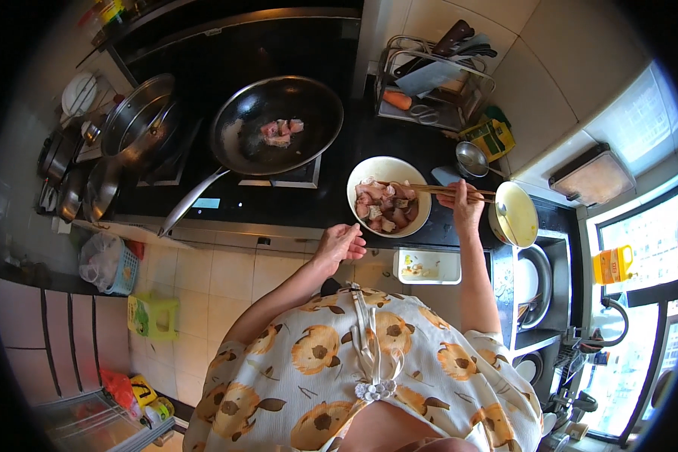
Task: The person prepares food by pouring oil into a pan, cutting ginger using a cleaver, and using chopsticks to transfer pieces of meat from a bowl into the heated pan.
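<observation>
My right hand (pixel 464 204) holds a pair of wooden chopsticks (pixel 429 188), whose tips reach into a white bowl (pixel 389 164) of raw meat or fish chunks (pixel 385 210). My left hand (pixel 339 247) is half curled near the bowl's lower left rim; whether the fingertips touch it I cannot tell. Left of the bowl, a dark wok (pixel 243 124) with a metal handle (pixel 191 203) sits on the black cooktop, several raw chunks (pixel 281 133) lying in its middle. To the right stands a cream bowl (pixel 522 212) with a spoon and some yellow residue.
A metal rack (pixel 390 73) with knives, scissors and a carrot stands behind. A metal ladle (pixel 472 158) lies near a yellow packet (pixel 492 138). Pots (pixel 138 121) crowd the left. The sink (pixel 559 282) is at right, a white tray (pixel 427 278) below the counter edge.
</observation>
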`<state>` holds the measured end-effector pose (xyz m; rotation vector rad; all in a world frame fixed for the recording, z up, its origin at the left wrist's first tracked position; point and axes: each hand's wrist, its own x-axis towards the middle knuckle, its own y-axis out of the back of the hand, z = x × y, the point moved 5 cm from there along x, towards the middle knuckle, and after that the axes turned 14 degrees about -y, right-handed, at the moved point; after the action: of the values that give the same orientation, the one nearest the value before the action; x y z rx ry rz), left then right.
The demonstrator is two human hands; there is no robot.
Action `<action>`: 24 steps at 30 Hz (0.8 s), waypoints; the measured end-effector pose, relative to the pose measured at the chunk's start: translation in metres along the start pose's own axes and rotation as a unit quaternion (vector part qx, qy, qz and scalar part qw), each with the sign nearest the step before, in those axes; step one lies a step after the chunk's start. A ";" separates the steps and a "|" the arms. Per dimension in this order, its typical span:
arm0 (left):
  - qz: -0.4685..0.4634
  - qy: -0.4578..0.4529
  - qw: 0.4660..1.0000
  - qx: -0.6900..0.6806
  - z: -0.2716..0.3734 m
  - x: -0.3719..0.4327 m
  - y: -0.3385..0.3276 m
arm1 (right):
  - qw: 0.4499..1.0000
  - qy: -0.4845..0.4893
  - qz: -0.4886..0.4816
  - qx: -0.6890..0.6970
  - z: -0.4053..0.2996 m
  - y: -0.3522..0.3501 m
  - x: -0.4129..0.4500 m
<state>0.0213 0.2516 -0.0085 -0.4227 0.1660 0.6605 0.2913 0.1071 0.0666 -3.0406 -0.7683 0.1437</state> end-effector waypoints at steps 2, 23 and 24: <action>0.008 0.001 1.000 -0.004 0.000 -0.003 0.005 | 1.000 -0.012 -0.015 0.004 0.001 0.002 -0.001; 0.028 -0.011 0.998 -0.060 0.002 -0.030 0.040 | 0.972 0.097 -0.210 0.050 -0.142 -0.192 -0.032; 0.030 -0.015 0.997 -0.064 0.003 -0.032 0.045 | 0.970 0.093 -0.218 0.052 -0.139 -0.214 -0.027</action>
<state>-0.0318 0.2663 -0.0115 -0.5318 0.1085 0.7385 0.1790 0.2858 0.2128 -2.6572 -1.3316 -0.1000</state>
